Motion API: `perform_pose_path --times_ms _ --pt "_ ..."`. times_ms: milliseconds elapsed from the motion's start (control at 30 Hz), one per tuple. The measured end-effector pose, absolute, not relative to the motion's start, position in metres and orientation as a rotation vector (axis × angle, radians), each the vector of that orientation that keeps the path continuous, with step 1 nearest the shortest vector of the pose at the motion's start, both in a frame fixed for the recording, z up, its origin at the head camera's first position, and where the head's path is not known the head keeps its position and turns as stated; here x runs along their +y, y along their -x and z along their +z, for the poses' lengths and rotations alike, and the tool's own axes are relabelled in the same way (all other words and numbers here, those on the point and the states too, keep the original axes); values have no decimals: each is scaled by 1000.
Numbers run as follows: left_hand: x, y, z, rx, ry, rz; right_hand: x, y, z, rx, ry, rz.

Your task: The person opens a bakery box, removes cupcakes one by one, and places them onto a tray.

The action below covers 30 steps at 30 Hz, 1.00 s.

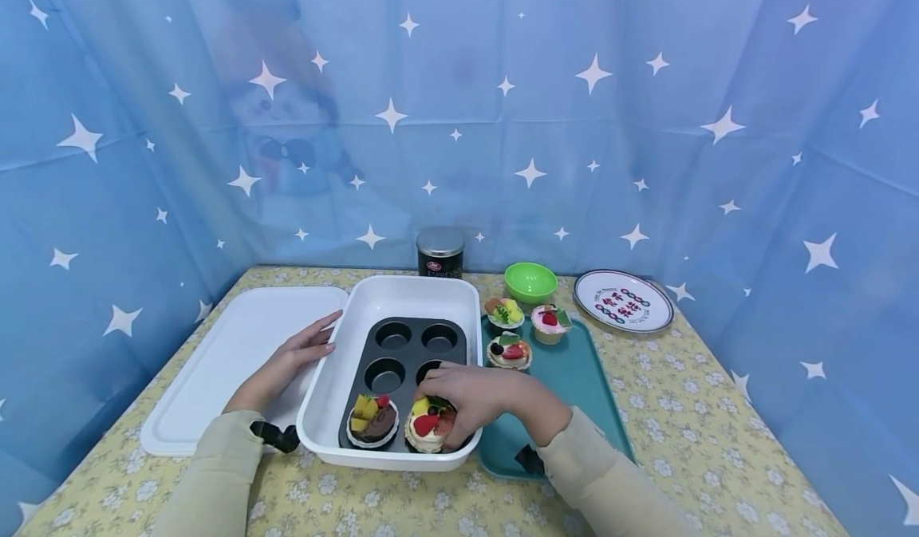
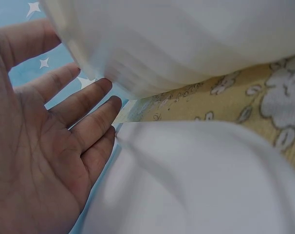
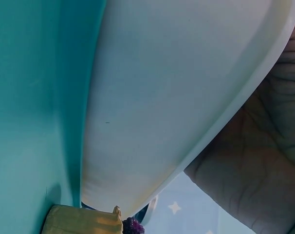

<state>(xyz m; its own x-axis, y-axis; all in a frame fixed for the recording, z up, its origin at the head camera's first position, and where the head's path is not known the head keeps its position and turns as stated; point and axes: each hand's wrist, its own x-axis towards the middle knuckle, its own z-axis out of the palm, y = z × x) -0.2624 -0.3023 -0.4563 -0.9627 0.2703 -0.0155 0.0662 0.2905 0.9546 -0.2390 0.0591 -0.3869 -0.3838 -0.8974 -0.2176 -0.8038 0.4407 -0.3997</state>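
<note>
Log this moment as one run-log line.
right hand: grips cupcake in muffin tin | left hand: touches white box

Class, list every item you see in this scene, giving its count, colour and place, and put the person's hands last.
white tub: 1, white, table centre
muffin tin: 1, black, inside the tub
cupcakes in tin: 2, fruit-topped, front cups
cupcakes on tray: 3, fruit-topped, far end of the tray
teal tray: 1, right of the tub
white lid: 1, left of the tub
green bowl: 1, behind the tray
tin can: 1, black with silver lid, table back
plate: 1, white, printed, back right
left hand: touches the tub's left wall
right hand: holds the front right cupcake
</note>
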Motion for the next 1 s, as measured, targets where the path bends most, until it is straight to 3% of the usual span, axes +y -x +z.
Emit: perform_pose_path --times_ms 733,1000 --pt "-301 263 -455 2398 -276 1717 61 238 -385 2236 1496 -411" --pt "-302 262 -455 2396 -269 1724 63 244 -385 2108 1434 -677"
